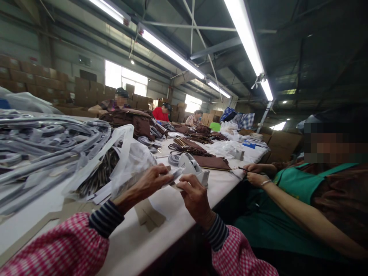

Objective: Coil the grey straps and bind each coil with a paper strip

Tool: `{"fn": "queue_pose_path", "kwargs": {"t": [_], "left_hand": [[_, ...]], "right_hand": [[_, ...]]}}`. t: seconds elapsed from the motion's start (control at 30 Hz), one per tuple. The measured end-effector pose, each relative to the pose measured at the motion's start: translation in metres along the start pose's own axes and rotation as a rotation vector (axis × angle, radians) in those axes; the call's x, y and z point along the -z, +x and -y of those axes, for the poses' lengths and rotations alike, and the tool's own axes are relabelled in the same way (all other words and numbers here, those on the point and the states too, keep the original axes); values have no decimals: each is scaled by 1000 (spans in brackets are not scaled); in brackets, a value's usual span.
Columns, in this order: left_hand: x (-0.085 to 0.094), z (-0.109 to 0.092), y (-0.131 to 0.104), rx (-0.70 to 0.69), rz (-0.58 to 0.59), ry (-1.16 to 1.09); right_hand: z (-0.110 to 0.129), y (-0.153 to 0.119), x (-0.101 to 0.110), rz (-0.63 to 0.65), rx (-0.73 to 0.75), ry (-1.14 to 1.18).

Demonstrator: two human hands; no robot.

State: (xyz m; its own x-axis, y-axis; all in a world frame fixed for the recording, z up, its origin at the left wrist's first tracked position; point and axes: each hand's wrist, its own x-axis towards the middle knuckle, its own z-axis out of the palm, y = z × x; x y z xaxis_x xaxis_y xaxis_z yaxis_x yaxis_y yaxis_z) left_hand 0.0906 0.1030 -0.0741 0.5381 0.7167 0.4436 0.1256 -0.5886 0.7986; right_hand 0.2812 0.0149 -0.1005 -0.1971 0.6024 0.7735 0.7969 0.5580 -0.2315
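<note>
My left hand (pixel 153 179) is closed on a small grey plastic-wrapped piece (pixel 176 174), close to the tape dispenser. My right hand (pixel 196 197) has its fingers bent round the edge of a small brown card piece (pixel 174 185). Just behind both hands stands the white tape dispenser (pixel 189 165), with a grey coil (pixel 173 159) at its left. Flat brown card pieces (pixel 149 215) lie on the white table below my hands. An open plastic bag (pixel 135 153) with dark strips inside sits left of my left hand.
Grey wrapped straps (pixel 51 142) are heaped across the left. Brown pouches (pixel 211 162) lie beyond the dispenser. At the right, a person in a green apron (pixel 299 184) holds a dark strap at the table edge (pixel 230 190). More people sit farther back.
</note>
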Motion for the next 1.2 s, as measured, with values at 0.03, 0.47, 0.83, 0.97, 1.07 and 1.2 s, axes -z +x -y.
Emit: {"fn": "queue_pose_path", "kwargs": {"t": [0.03, 0.47, 0.83, 0.97, 1.07, 1.2], "left_hand": [[-7, 6, -3, -83, 13, 137], [-36, 41, -24, -75, 125, 242], [-42, 33, -28, 20, -107, -31], [-26, 38, -21, 20, 16, 152], [-18, 43, -20, -113, 226, 339], [-23, 48, -23, -206, 304, 502]], "right_hand": [[-3, -3, -1, 34, -8, 7], [-28, -7, -6, 437, -234, 168], [-43, 33, -18, 725, -560, 520], [-47, 37, -21, 766, -500, 500], [-49, 34, -23, 762, -430, 419], [-44, 38, -19, 815, -306, 250]]}}
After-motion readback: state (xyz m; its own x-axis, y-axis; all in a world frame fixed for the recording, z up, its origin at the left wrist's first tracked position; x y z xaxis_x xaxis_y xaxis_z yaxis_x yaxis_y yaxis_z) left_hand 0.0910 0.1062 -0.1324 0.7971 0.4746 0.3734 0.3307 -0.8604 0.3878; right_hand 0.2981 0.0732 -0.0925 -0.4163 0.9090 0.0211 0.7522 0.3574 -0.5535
